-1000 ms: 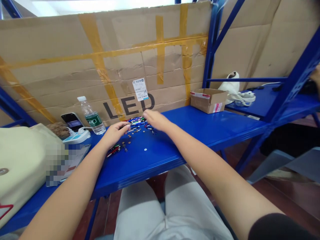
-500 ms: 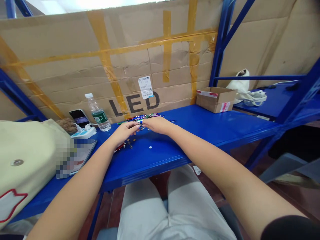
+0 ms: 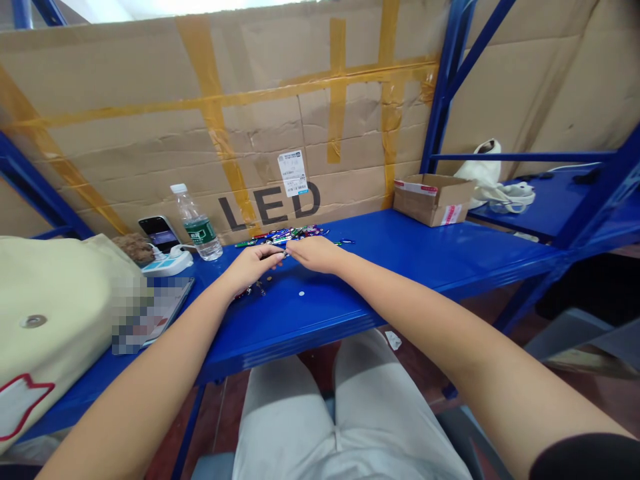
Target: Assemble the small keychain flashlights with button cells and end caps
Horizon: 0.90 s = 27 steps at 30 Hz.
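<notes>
My left hand (image 3: pixel 254 264) is closed in a pinch above the blue table (image 3: pixel 400 257), its fingertips meeting those of my right hand (image 3: pixel 314 254). A tiny dark, shiny piece shows between the fingertips, too small to name. My right hand is closed too, seen from its back, with most of its fingers hidden. Just behind both hands lies a pile of slim, shiny multicoloured pieces (image 3: pixel 295 233), pen-like in shape. Small metallic pieces (image 3: pixel 261 288) lie below my left hand, partly covered by it. A small white disc (image 3: pixel 301 293) rests nearer the table's front edge.
At the left stand a water bottle (image 3: pixel 201 230), a phone (image 3: pixel 159 231), a white power strip (image 3: pixel 169 265), a flat tablet-like item (image 3: pixel 170 310) and a cream bag (image 3: pixel 65 320). An open cardboard box (image 3: pixel 425 203) sits at the right. A cardboard wall (image 3: pixel 260 133) closes the back.
Both hands have come slightly toward me, staying together at the fingertips. They now cover small pieces that showed beneath them, and a little more of the colourful pile is visible.
</notes>
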Motion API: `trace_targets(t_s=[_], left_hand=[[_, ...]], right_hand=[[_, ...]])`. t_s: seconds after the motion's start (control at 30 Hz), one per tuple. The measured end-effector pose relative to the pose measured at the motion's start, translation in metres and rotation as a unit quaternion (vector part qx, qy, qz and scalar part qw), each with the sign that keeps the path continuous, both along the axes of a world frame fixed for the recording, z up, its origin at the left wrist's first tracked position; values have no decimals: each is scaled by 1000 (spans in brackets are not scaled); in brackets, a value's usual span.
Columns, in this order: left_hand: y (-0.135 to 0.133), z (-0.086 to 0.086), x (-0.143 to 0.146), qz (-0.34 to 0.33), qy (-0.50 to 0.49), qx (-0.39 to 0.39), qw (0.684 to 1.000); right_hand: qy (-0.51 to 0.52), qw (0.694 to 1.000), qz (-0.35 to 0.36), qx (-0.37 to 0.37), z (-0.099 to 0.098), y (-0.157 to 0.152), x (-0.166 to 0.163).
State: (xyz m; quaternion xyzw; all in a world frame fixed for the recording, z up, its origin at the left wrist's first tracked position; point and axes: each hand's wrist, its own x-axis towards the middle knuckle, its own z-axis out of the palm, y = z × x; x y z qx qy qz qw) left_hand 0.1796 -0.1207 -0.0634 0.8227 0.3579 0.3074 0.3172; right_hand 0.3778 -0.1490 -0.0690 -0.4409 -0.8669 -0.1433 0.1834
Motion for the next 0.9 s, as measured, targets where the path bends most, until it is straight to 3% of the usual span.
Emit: trace_targets(t_s=[0.2,0.3,0.4,0.53,0.63,0.8,0.9], left_hand=[[-9,1,5,27,8,94,995],[-12,2,10,30,-27,96,995],[-12,4,14,12,-94,18,995],[-13,6,17,-24,-178,-139,974],[-12,6,15,-29,-196,-197,960],[-6,3,9,-17,-133,-109,985],[-5,4,9,-16,-97,-84,992]], right_hand=[[104,994,30,-21,-8,10,-4],[185,981,49,-39,-8,13,-5],[237,970,56,-13,-5,11,-6],[214,976,31,36,0,2,-4],[212,976,21,41,1,-1,-5],[295,951,76,-47,-2,6,-9],[278,956,77,-49,-4,9,-9]])
